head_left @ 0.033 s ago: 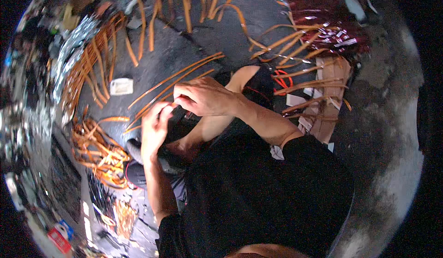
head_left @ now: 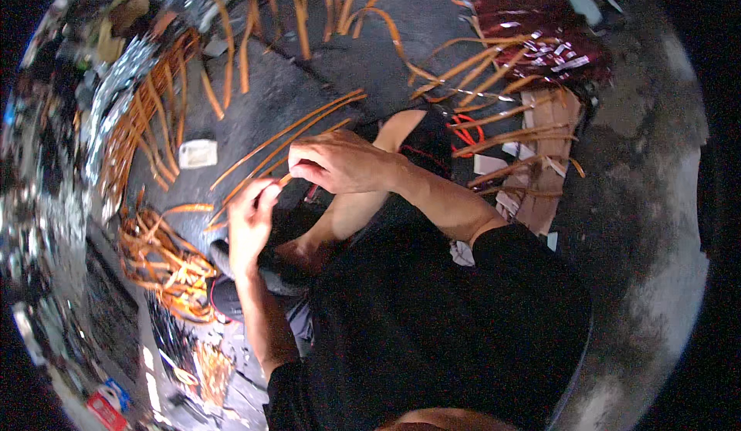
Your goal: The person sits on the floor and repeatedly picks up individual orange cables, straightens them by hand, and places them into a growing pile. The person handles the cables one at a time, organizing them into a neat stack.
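In front of my crossed legs, both hands pinch a narrow orange-brown strip (head_left: 285, 179). A short piece of it shows between the fingertips of my left hand (head_left: 249, 219) and those of my right hand (head_left: 336, 161). Both hands are closed, with the right one a little farther off and higher in the picture. Just beyond them, several long thin orange-brown strips (head_left: 282, 133) lie side by side on the dark floor. How far the held strip runs beyond my fingers is hard to make out.
A tangled heap of orange strips (head_left: 166, 257) lies at the left. More strips ring the floor, some over flattened cardboard (head_left: 549, 169) at the right. A dark red shiny sheet (head_left: 532, 26), an orange-red cord (head_left: 466, 131) and a small white piece (head_left: 197, 154) lie around.
My left hand has drawn slightly away from the right, toward the lower left, so more of the strip shows between them. The whole view has shifted a little.
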